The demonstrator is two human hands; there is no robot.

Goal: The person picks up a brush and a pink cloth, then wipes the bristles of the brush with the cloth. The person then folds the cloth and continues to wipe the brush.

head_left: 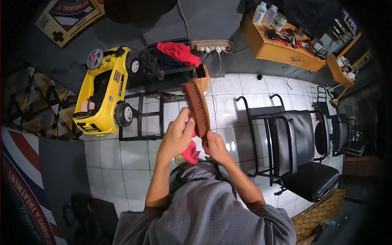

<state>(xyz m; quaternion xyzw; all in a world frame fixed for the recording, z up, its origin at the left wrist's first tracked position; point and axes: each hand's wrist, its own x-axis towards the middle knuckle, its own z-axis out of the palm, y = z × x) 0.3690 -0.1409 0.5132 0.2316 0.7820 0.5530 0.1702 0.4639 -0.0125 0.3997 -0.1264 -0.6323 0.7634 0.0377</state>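
And here's the brush [197,107], up at mid-frame, bristles facing left! My right hand [216,145] has its grip closed round the lower end; my left hand [176,134] curls beside the bristles, contact unclear. Red cloth [190,154] hangs below. Bristle condition? Can't tell.

This looks like a barbershop: the wall sign [28,196] carries the words "shave & treatment", black padded chairs [300,147] stand on the white tiled floor [228,106], and a wooden bench [286,53] holds bottles [265,14] and a clutter of small items.
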